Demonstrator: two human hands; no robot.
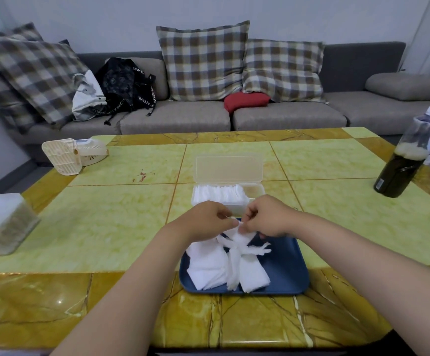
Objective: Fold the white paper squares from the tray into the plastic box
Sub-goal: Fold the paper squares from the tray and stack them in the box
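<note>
A blue tray (pixel 285 265) lies near the table's front edge and holds loose white paper squares (pixel 208 265) in a heap. Just behind it stands a clear plastic box (pixel 256 188) with its lid tilted up and a row of folded white squares (pixel 219 194) inside. My left hand (pixel 206 219) and my right hand (pixel 268 217) meet over the tray's far edge. Both pinch the top of one white paper square (pixel 237 240), which hangs crumpled from the fingertips down onto the heap.
A dark bottle with a white cap (pixel 404 163) stands at the table's right edge. A cream fan-like device (pixel 70 155) lies at the far left, and a translucent box (pixel 0 224) sits at the left edge. A sofa with cushions and bags runs behind the table.
</note>
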